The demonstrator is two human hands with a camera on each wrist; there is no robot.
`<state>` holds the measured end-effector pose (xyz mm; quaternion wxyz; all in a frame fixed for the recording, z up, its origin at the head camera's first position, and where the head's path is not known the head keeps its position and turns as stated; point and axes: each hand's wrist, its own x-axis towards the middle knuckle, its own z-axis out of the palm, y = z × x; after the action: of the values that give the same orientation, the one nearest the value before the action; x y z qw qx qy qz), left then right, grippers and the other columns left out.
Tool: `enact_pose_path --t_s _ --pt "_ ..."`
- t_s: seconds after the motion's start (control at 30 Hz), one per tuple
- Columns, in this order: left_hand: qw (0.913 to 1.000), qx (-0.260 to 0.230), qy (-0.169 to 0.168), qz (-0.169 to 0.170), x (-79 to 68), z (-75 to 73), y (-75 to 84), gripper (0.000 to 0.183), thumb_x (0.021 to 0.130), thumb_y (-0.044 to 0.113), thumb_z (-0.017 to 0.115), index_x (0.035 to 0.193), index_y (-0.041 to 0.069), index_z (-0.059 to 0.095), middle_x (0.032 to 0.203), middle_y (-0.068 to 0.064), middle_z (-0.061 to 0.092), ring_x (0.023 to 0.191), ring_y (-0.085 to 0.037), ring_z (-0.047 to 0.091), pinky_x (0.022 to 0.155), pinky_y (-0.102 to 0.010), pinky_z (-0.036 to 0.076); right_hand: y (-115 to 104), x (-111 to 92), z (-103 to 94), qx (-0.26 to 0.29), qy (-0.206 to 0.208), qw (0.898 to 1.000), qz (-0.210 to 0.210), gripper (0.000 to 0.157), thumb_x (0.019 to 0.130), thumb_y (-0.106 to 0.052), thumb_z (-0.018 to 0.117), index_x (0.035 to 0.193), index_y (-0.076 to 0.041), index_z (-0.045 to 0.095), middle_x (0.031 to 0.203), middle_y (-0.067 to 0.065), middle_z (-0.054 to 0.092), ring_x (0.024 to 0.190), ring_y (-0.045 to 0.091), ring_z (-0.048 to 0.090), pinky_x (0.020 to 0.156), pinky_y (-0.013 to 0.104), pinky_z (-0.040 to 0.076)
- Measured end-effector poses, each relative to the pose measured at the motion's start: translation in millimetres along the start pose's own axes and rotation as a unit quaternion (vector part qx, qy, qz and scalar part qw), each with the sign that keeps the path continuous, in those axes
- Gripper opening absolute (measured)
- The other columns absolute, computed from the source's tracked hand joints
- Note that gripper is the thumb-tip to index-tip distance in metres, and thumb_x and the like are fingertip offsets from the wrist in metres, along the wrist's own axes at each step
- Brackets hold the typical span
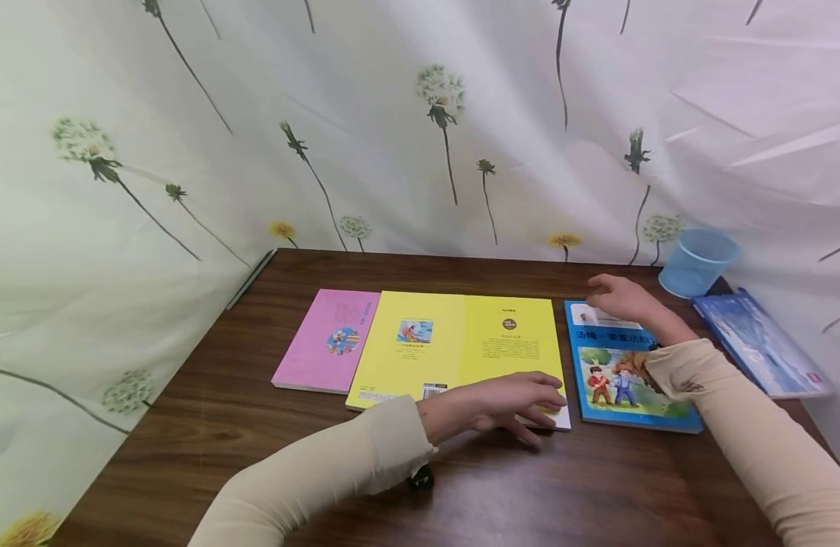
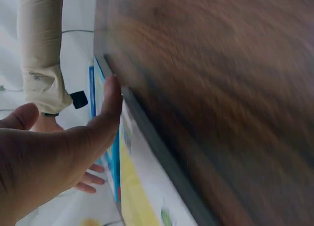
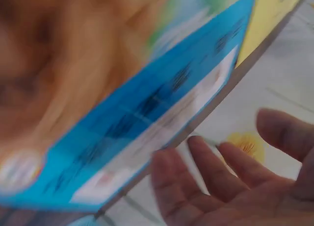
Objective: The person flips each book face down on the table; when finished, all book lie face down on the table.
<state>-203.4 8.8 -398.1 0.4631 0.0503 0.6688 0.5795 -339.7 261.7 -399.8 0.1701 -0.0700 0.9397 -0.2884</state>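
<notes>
Over the lower right corner of a yellow book surface (image 1: 509, 342) is my left hand (image 1: 505, 399), palm down with fingers spread and loosely bent. The yellow surface shows two printed halves with a faint line between them. My right hand (image 1: 621, 298) hovers at the top end of a blue book (image 1: 642, 418) with two cartoon children on its cover. In the right wrist view its fingers (image 3: 216, 172) are apart beside the book's top edge, holding nothing. The right forearm hides part of the blue cover.
Left of the yellow surface lies a pink book (image 1: 317, 357). A blue translucent cup (image 1: 696, 262) stands at the back right corner, behind a pale blue book (image 1: 765, 346). Floral cloth (image 1: 365, 137) hangs behind the brown wooden table (image 1: 208, 403).
</notes>
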Motion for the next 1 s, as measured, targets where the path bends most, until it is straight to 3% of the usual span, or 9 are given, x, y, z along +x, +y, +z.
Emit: enact_pose_path --t_s 0.17,0.3,0.6,0.77,0.87,1.0 --pt "0.9981 -0.061 -0.003 -0.01 9.6 13.0 -1.5 0.059 0.1 0.028 0.059 0.153 0.012 0.037 0.143 -0.015 0.053 0.124 -0.036 0.059 0.099 -0.059 0.051 21.4 -3.5 -14.5 -0.097 -0.013 0.995 0.017 0.062 0.096 -0.017 0.047 0.147 0.015 0.03 0.148 0.042 0.033 0.133 0.059 0.036 0.107 0.068 0.036" --pt "0.996 -0.089 0.002 -0.011 15.7 20.0 -0.3 0.06 0.099 0.028 0.06 0.152 0.013 0.037 0.146 -0.017 0.05 0.126 -0.038 0.057 0.099 -0.06 0.05 33.5 -7.3 -20.6 -0.134 -0.025 0.99 0.032 0.063 0.093 -0.012 0.046 0.147 0.016 0.029 0.147 0.043 0.033 0.133 0.06 0.035 0.108 0.07 0.033" --pt "0.992 -0.122 0.019 -0.026 23.8 31.6 1.2 0.05 0.096 0.028 0.062 0.141 0.012 0.047 0.147 -0.021 0.046 0.127 -0.039 0.053 0.099 -0.063 0.049 47.9 -17.4 -24.4 -0.148 -0.037 0.988 0.036 0.064 0.089 -0.007 0.048 0.146 0.017 0.029 0.147 0.043 0.032 0.132 0.061 0.035 0.108 0.07 0.033" --pt "0.9891 -0.142 0.014 -0.034 25.1 35.8 3.5 0.049 0.096 0.03 0.062 0.139 0.01 0.049 0.15 -0.026 0.041 0.132 -0.042 0.049 0.101 -0.065 0.047 51.0 -18.4 -23.9 -0.11 -0.051 0.992 0.037 0.071 0.087 -0.005 0.053 0.149 0.016 0.024 0.148 0.045 0.028 0.132 0.061 0.034 0.107 0.07 0.034" --pt "0.9848 -0.168 0.018 -0.041 24.4 38.1 4.4 0.054 0.096 0.03 0.062 0.143 0.01 0.045 0.15 -0.028 0.04 0.132 -0.044 0.048 0.102 -0.066 0.045 51.1 -18.6 -24.6 -0.096 -0.069 0.991 0.056 0.074 0.09 -0.009 0.054 0.152 0.012 0.019 0.148 0.045 0.026 0.128 0.06 0.039 0.097 0.068 0.045" --pt "0.977 -0.206 0.024 -0.049 23.0 41.3 4.0 0.061 0.095 0.027 0.063 0.148 0.01 0.038 0.151 -0.03 0.037 0.133 -0.046 0.047 0.102 -0.066 0.045 51.5 -19.8 -27.9 -0.097 -0.086 0.988 0.088 0.076 0.094 -0.018 0.054 0.154 0.007 0.015 0.149 0.044 0.023 0.117 0.054 0.049 0.073 0.051 0.056"
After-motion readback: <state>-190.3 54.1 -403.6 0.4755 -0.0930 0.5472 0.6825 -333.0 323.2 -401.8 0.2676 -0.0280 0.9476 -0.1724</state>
